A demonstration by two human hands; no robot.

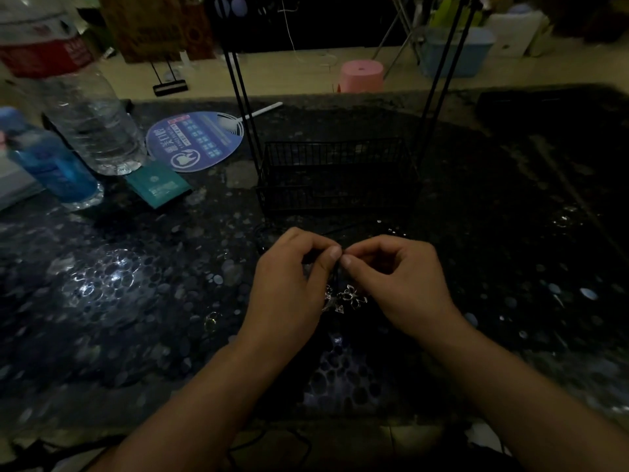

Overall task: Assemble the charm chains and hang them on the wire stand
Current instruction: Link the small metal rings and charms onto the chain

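My left hand (292, 277) and my right hand (394, 277) meet fingertip to fingertip over the dark table, both pinching a thin black cord (337, 274). Small silver charms (350, 298) dangle from the cord between my wrists. Behind my hands stands the black wire stand (337, 175), a mesh basket with thin uprights rising out of view. More dark cord and a few glinting bits (391, 229) lie on the table in front of the basket. In the dim light the cord's ends are hard to see.
At the left stand a clear water bottle (92, 120) and a blue bottle (51, 165), with a teal packet (158, 185) and a round blue hand fan (195, 141) beside them. A small ring (211, 320) lies left of my left wrist. A pink stool (362, 76) stands beyond the table.
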